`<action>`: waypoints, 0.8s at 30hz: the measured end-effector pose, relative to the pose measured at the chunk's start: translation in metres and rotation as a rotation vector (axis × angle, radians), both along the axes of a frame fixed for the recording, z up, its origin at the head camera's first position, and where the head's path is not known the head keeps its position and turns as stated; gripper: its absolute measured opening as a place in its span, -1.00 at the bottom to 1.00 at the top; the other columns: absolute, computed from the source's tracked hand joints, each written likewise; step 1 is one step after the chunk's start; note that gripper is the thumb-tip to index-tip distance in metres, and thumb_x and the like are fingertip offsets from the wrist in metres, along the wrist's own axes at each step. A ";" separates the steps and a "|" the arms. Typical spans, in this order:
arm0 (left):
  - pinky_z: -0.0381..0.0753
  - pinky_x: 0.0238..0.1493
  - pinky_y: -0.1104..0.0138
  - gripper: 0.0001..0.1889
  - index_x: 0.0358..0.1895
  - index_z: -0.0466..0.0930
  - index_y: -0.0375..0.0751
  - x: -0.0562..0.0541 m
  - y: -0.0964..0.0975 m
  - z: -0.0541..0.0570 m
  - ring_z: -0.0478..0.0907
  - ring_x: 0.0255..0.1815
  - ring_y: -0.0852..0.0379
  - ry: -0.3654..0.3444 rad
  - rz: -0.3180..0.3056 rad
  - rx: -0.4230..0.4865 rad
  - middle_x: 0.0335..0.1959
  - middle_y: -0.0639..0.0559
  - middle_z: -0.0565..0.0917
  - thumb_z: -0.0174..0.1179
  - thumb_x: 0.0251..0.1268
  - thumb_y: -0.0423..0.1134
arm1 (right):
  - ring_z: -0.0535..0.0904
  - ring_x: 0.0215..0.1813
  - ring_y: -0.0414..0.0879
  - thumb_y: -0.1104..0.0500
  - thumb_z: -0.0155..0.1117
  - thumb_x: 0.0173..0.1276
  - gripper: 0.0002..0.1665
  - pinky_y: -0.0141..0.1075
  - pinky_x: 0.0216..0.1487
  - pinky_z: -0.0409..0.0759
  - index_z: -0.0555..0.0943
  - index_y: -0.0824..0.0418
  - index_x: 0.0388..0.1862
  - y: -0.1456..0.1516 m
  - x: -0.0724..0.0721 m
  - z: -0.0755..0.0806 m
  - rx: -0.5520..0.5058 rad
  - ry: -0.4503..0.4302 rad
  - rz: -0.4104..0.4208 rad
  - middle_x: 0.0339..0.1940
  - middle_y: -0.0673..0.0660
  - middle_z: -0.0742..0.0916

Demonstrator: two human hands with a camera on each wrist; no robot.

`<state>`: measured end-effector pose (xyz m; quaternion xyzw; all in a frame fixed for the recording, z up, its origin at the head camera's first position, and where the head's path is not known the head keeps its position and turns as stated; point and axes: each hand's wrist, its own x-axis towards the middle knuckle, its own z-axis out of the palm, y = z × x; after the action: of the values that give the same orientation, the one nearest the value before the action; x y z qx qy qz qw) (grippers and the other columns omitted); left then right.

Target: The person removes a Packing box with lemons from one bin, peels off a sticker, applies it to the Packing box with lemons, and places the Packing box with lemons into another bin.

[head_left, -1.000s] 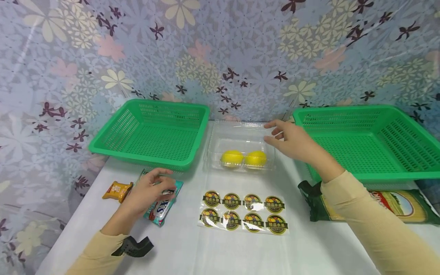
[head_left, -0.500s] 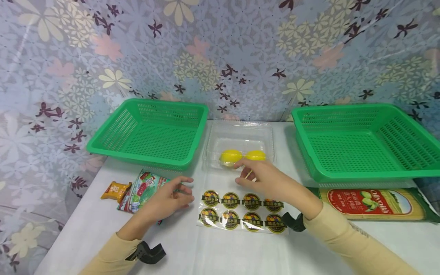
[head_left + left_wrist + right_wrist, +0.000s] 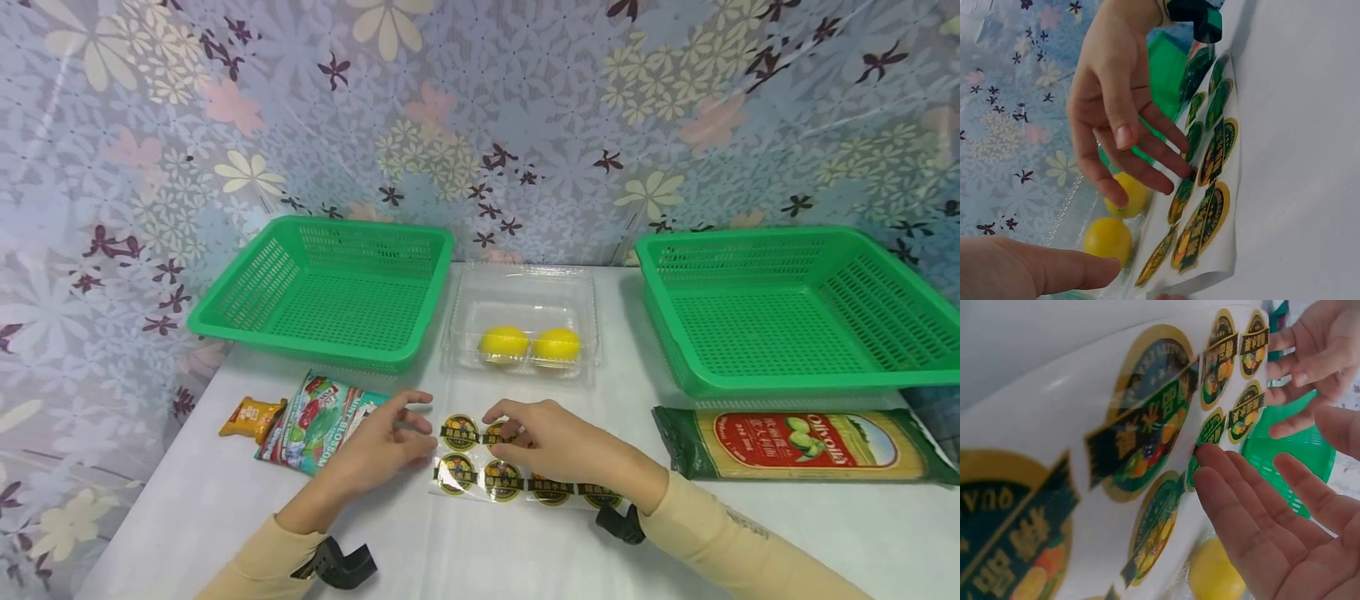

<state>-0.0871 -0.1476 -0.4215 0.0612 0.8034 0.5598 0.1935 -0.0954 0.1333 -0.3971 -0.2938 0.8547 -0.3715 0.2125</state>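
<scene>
A sheet of round fruit stickers lies on the white table in front of the person. My right hand hovers over its upper part, fingers loosely bent with a gap between thumb and fingers. At the sheet's left edge my left hand stands with fingers apart, nothing visible between them. In the left wrist view a fingertip is near the sheet's curling edge; whether it touches is unclear. Behind the sheet, two yellow lemons sit in a clear plastic clamshell box.
Green baskets stand at the back left and back right. A teal candy bag and a small orange packet lie left. A spaghetti pack lies right. A floral curtain hangs behind.
My right hand has come from beside the clear box down to the sticker sheet. My left hand has moved right, from over the candy bag to the sheet's left edge.
</scene>
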 end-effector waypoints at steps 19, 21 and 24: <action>0.82 -0.23 0.30 -0.44 0.40 0.43 -0.35 -0.002 0.008 -0.010 0.71 -0.33 0.11 -0.030 0.050 0.066 -0.19 -0.14 0.71 0.28 0.34 -0.51 | 0.55 -0.37 -0.36 0.26 0.39 0.53 -0.66 -0.48 -0.22 0.63 0.69 0.25 0.24 -0.017 -0.023 -0.002 0.031 0.185 0.104 -0.37 -0.06 0.74; 0.82 -0.23 0.30 -0.46 0.39 0.44 -0.35 -0.002 0.009 -0.011 0.71 -0.34 0.12 -0.035 0.056 0.075 -0.20 -0.13 0.71 0.29 0.35 -0.51 | 0.54 -0.38 -0.37 0.28 0.41 0.51 -0.66 -0.50 -0.25 0.62 0.72 0.22 0.22 -0.021 -0.028 -0.003 0.037 0.211 0.116 -0.38 -0.06 0.74; 0.81 -0.25 0.32 -0.48 0.37 0.45 -0.36 -0.003 0.009 -0.012 0.71 -0.35 0.13 -0.037 0.061 0.090 -0.21 -0.11 0.70 0.30 0.35 -0.51 | 0.52 -0.40 -0.36 0.29 0.42 0.50 -0.66 -0.50 -0.27 0.60 0.74 0.17 0.22 -0.026 -0.035 -0.006 0.053 0.229 0.124 -0.40 -0.07 0.73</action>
<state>-0.0897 -0.1388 -0.4332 0.0349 0.7751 0.6022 0.1882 -0.1307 0.1074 -0.4028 -0.3807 0.8632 -0.2989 0.1438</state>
